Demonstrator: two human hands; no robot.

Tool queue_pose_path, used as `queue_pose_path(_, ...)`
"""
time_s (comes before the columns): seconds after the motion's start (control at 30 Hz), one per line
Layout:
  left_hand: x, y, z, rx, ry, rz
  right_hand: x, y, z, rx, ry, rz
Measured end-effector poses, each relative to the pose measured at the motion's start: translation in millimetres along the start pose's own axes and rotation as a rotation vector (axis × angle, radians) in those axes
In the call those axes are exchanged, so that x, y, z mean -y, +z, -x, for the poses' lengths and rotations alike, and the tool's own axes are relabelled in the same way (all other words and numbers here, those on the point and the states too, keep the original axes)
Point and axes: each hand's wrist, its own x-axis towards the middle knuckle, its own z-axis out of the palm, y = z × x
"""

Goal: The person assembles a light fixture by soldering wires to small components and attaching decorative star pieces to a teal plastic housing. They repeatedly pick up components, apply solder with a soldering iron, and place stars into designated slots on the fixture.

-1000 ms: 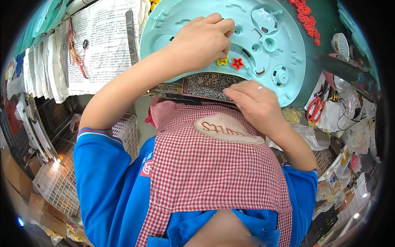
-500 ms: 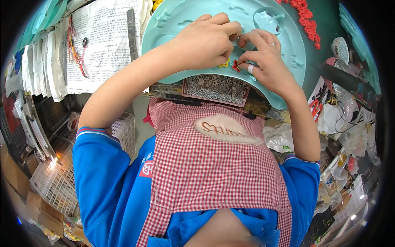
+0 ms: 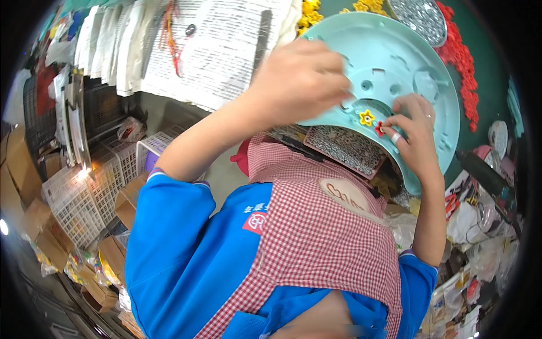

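A light-blue, curved plastic shell [image 3: 339, 34] lies on the work surface. My right hand [image 3: 415, 133] is closed over its near edge, thumb and finger pinching a small red star-shaped piece [image 3: 379, 128] set against the shell. Just left of that, a yellow star-shaped piece [image 3: 363, 121] with a pale centre sits on the shell, untouched. My left hand [image 3: 307, 82] is over the shell's left side, apart from the right hand. Motion smears its fingers, so anything in them cannot be made out.
Below the shell's near edge stands a tray [image 3: 344, 148] of small metal parts. Yellow pieces [image 3: 370, 5], a container [image 3: 420, 20] of shiny metal bits and a red pile [image 3: 464, 68] lie beyond. Printed sheets [image 3: 217, 51] are at left; a dark tool handle [image 3: 486, 176] at right.
The view has shifted, so the scene sits further right and lower. My left hand has drawn away from the right one, uncovering the yellow star. My right hand stays at the red star.
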Motion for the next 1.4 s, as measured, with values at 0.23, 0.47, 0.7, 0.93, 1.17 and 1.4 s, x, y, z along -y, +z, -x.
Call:
queue_pose_path(0.23, 128, -87, 109, 0.056, -1.025, -0.713, 0, 1, -1, 0.011, 0.001, 0.014)
queue_pose_path(0.47, 167, -85, 123, -0.019, -1.235, -0.735, 1, -3, -2, 0.011, -0.018, 0.018)
queue_pose_path(0.7, 98, -70, 103, 0.063, -1.113, -0.227, 1, -3, -3, 0.031, -0.024, 0.033)
queue_pose_path(0.93, 86, -89, 96, -0.049, -1.004, -0.529, -1, -4, -3, 0.025, -0.049, 0.022)
queue_pose_path(1.17, 137, -59, 130, 0.126, -1.083, -0.701, 4, -13, 7, -0.147, 0.010, -0.066)
queue_pose_path(1.4, 73, -169, 52, -1.151, -0.562, -0.381, -3, -39, 43, -0.519, -0.088, 0.128)
